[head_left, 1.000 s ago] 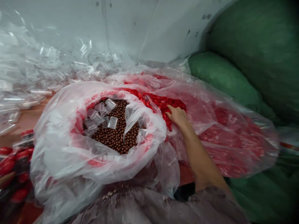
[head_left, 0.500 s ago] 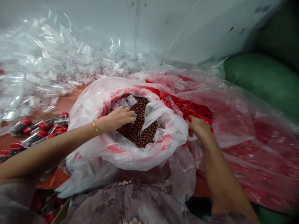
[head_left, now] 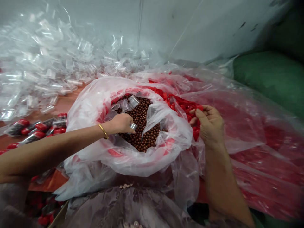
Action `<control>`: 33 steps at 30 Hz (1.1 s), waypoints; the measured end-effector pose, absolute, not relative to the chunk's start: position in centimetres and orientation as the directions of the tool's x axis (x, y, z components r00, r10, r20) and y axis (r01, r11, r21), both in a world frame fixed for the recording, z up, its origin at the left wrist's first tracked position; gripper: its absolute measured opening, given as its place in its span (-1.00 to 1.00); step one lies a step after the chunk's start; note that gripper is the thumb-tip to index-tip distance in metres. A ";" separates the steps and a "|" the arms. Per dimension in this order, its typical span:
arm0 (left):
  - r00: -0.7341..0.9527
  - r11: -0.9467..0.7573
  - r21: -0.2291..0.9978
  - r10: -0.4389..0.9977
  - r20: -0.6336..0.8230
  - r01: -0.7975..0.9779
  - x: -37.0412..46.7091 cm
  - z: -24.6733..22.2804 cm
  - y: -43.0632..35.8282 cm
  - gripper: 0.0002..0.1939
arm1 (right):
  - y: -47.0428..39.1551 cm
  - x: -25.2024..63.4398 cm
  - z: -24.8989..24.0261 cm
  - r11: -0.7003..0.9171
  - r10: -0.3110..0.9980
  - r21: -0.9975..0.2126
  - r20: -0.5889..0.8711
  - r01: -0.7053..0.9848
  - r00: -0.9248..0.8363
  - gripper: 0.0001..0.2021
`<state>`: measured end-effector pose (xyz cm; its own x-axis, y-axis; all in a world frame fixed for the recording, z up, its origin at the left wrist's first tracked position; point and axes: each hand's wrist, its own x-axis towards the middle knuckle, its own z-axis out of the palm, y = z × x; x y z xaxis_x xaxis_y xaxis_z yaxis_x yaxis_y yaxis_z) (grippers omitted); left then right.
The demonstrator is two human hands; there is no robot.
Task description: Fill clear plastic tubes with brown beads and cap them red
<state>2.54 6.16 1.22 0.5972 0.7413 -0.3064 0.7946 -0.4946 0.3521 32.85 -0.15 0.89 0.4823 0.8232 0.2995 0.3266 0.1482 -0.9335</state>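
Observation:
My left hand (head_left: 121,123), with a gold bracelet on the wrist, is closed around a small clear plastic container (head_left: 133,126), mostly hidden by the fingers. It is low over the brown balls (head_left: 147,134) inside a bag with a rolled-down white plastic rim (head_left: 140,166). Several more clear containers (head_left: 133,101) lie on the balls at the back left. On the right, my right hand (head_left: 210,125) is at the opening of a bag of red caps (head_left: 181,104). Its thumb and fingers are pinched together among the caps; what they hold is not clear.
A big heap of clear containers (head_left: 54,63) spreads across the back left. Filled containers with red caps (head_left: 35,136) lie at the left, and more (head_left: 45,209) are at bottom left. A green sack (head_left: 268,76) stands at the right, before a pale wall (head_left: 161,28).
My left hand has dipped slightly lower and turned the container over the balls. My right hand has risen and shifted right, its fingers now visible at the caps.

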 end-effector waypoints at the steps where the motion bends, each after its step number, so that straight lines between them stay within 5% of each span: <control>1: 0.571 -0.448 0.384 0.757 -0.318 0.807 2.7 1.0 6.2 -0.71 | -0.4 31.2 1.7 0.222 0.836 -0.930 0.337 0.293 0.433 -0.76; 4: 0.491 -0.300 0.479 0.799 -0.345 0.825 3.1 0.5 6.5 -0.63 | -1.6 26.9 3.4 0.332 0.853 -0.886 0.429 0.323 0.299 -0.79; 9: 0.473 -0.225 0.482 0.733 -0.489 0.847 3.6 1.0 7.7 -0.80 | -1.9 23.5 2.0 0.373 0.847 -0.787 0.505 0.491 0.165 -0.74; 16: 0.350 -0.164 0.517 0.892 -0.285 0.840 6.8 -0.6 9.7 -0.72 | 0.1 22.4 -1.5 0.278 0.947 -0.934 0.305 0.225 0.098 -0.75; 20: 0.285 0.042 0.834 0.929 -0.235 0.551 7.6 -2.4 10.0 -0.73 | 0.1 22.4 -1.2 0.239 0.955 -0.958 0.261 0.157 0.141 -0.71; 23: 0.343 0.109 0.960 0.919 -0.196 0.258 7.1 -2.7 9.7 -0.70 | 0.1 22.5 -1.1 0.229 0.953 -0.962 0.253 0.148 0.167 -0.68; 27: 0.512 0.228 0.958 0.852 -0.111 -0.172 5.3 -1.6 8.7 -0.59 | 0.3 22.7 -1.5 0.225 0.950 -0.956 0.258 0.191 0.175 -0.69; 33: 0.631 0.253 0.931 0.775 -0.031 -0.265 3.8 -0.9 6.8 -0.54 | 0.5 21.4 -0.2 0.248 0.957 -0.902 0.284 0.354 0.054 -0.77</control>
